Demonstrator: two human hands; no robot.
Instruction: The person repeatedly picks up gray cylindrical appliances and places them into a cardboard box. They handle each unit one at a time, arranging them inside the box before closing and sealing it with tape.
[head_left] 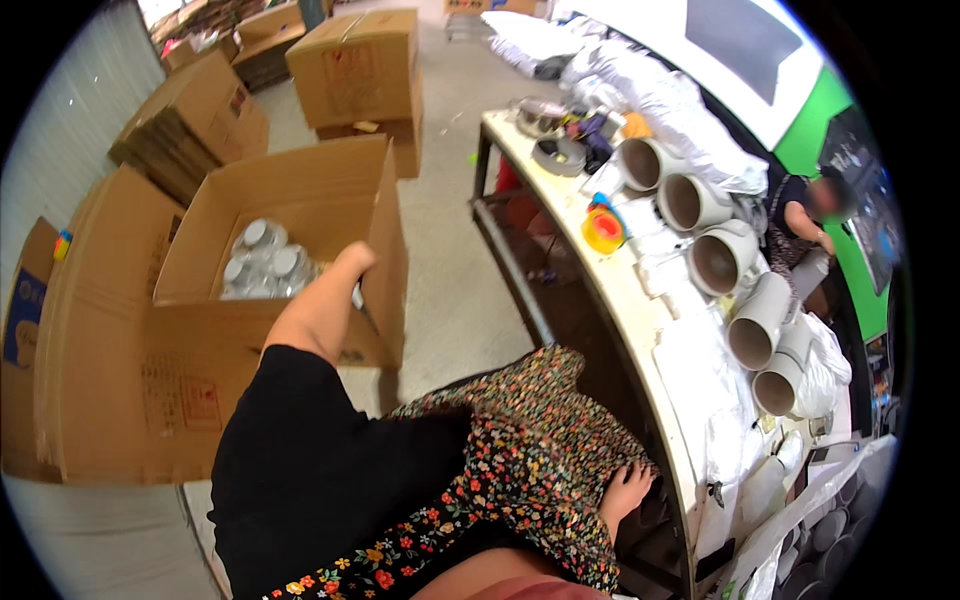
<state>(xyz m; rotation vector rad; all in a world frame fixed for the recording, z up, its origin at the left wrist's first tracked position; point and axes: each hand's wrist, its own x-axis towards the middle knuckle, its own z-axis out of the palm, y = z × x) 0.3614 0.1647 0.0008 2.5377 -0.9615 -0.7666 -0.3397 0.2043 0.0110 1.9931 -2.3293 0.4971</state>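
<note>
My left hand point(357, 258) is closed at the right end of an open cardboard box point(290, 325), above its near wall. A small, thin, dark and pale object point(364, 304) shows just under the hand; its kind cannot be made out, and the fingers are mostly hidden. Inside the box, left of the hand, stand several clear plastic jars point(264, 235) with whitish lids. My right hand point(627, 492) lies with fingers apart on my flowered apron point(540, 430), close to the edge of the worktable point(672, 440). It holds nothing.
Grey tubes point(722, 258) lie in a row on the worktable, beside rolls of tape point(603, 230) and white bags. A person point(800, 215) across the table holds a grey tube. More cartons point(355, 70) stand behind the box; flattened cardboard point(120, 330) leans left. Dark round pieces point(828, 532) fill a bag at lower right.
</note>
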